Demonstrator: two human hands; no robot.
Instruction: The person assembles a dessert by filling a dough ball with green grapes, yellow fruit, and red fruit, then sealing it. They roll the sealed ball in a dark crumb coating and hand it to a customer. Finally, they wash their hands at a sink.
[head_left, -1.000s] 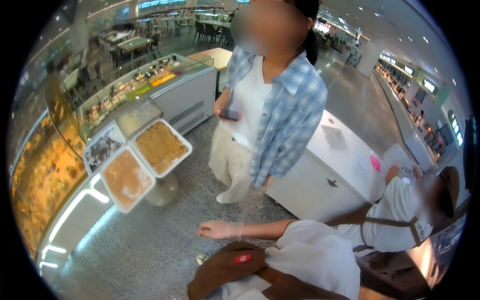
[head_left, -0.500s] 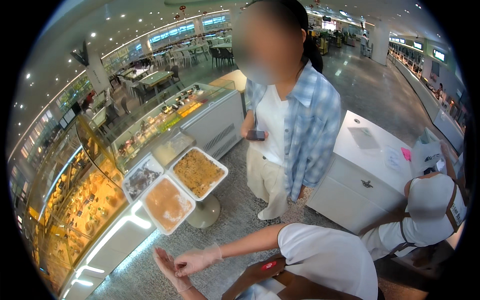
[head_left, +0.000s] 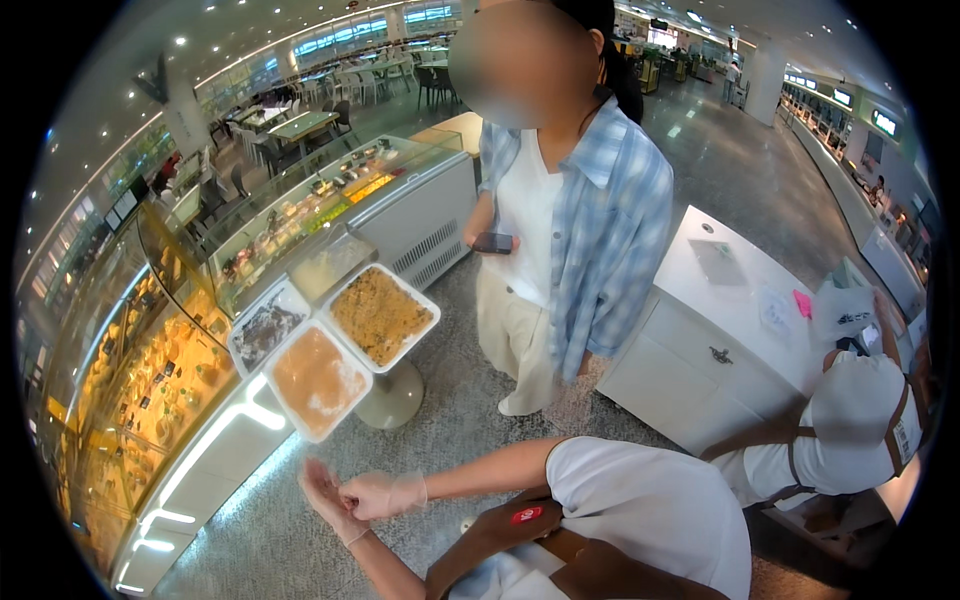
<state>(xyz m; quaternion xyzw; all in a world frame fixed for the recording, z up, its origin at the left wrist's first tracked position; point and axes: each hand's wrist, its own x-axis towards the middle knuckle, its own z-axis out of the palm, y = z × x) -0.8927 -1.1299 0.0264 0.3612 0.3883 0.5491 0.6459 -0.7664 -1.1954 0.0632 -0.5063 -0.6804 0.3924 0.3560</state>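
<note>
My left hand (head_left: 322,494), in a clear thin glove, is held with its fingers stretched out, palm toward my other hand. My right hand (head_left: 374,496), gloved as well, has its fingers curled and pinched against the glove at the thumb side of my left palm. The exact spot of the pinch is partly hidden by the fingers. Just beyond my hands are white trays: one with a tan powdery layer (head_left: 316,372), one with a brown crumbly topping (head_left: 382,314) and one with dark, white-dusted pieces (head_left: 270,330).
A lit pastry case (head_left: 150,370) runs along the left, with a glass-topped food display (head_left: 320,195) behind the trays. Across from me a person in a plaid shirt (head_left: 610,220) holds a phone (head_left: 493,243). On the right, a co-worker (head_left: 850,420) stands by a white counter (head_left: 680,340).
The view has shifted slightly, so the trays, display and person sit a little further left and higher. My hands stay together, with my right fingers still curled against my left hand.
</note>
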